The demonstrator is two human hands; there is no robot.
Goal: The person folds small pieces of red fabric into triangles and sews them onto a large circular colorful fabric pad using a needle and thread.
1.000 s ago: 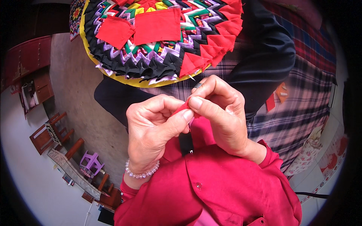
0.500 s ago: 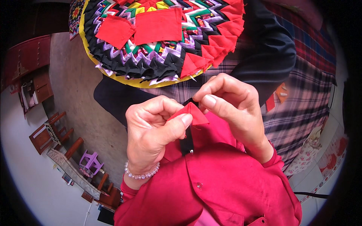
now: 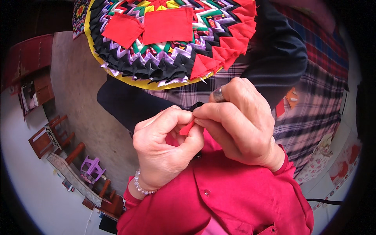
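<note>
A small folded piece of red cloth (image 3: 187, 128) is pinched between my two hands, mostly covered by the fingers. My left hand (image 3: 168, 139), a beaded bracelet at its wrist, is closed on the cloth. My right hand (image 3: 241, 121), with a wide ring, presses its thumb and forefinger together at the cloth's upper edge. Whether a needle or thread is there cannot be seen. Beyond the hands lies a round patchwork mat (image 3: 172, 64) of folded points in black, purple, green and red with a yellow rim. Two flat red cloth pieces (image 3: 167, 25) rest on it.
Plaid cloth (image 3: 309, 117) spreads under and to the right of my dark-trousered legs. A red scrap (image 3: 280, 107) and an orange piece (image 3: 291, 97) lie on it. At left stand a purple stool (image 3: 92, 169), wooden furniture (image 3: 41, 88) and a grey floor (image 3: 84, 98).
The red cloth has been turned and now shows only a narrow strip between the fingers. My right hand has come in to meet the left, its back now facing up.
</note>
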